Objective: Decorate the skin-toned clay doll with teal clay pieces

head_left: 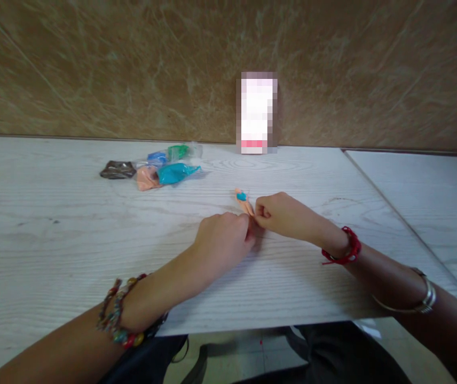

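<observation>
Beaded bracelets: nearest the camera, your beaded bracelets (122,314) circle the left wrist, to the left of the peach figure and on your side of it.
Packets: a dark brown packet (118,169), a peach packet (147,178), a blue packet (157,157), a turquoise packet (175,173) and a green packet (178,152) lie bunched together, beyond and left of the peach figure.
Left hand: your left hand (226,240) is curled at the figure's near end — fingertips hidden, so you cannot tell whether it pinches anything.
Peach figure: the small peach figure (245,205), bearing a turquoise patch (241,197), lies on the pale table (52,245), its near end between your hands.
Pixelated panel: a bright pixelated panel (256,112) stands upright behind the figure, against the brown wall (132,69).
Right hand: your right hand (282,216) is curled just right of the figure, thumb and forefinger close to its near end — whether they grip it, you cannot tell.
Right wrist: a red bracelet (352,246), then a metal bangle (427,298), right of the figure.
</observation>
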The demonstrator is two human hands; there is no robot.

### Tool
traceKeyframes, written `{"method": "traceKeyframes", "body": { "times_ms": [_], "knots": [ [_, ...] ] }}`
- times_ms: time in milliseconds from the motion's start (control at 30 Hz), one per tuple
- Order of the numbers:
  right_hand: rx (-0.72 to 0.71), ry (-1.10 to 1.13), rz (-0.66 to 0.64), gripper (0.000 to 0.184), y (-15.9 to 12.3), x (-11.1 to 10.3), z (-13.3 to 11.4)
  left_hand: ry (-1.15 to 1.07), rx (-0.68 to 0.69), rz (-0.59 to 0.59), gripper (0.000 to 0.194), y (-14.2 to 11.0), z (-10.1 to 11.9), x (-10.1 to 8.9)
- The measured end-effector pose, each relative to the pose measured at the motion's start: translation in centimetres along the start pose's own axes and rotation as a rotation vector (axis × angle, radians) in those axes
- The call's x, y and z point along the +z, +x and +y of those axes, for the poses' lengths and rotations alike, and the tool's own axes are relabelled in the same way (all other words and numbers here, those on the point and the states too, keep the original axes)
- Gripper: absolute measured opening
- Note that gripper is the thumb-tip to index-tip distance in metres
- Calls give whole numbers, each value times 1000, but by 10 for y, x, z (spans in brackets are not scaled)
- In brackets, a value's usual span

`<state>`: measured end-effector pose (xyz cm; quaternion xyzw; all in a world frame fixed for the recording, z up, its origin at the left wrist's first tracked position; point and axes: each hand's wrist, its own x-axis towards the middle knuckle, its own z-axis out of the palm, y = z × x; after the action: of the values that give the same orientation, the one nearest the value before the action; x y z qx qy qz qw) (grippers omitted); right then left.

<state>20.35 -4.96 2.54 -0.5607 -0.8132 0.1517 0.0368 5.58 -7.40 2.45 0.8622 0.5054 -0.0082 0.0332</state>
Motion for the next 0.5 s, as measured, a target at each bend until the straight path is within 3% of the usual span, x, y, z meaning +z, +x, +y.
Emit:
{"method": "traceKeyframes", "body": {
  "times_ms": [300,500],
  "knots": [
    [23,-81,45,23,-2,2,-2,0,-34,-75,27,0,-11,-15],
    [34,-147,66,26,-1,5,-6,3,-59,-60,30,4,-6,-10]
  ]
}}
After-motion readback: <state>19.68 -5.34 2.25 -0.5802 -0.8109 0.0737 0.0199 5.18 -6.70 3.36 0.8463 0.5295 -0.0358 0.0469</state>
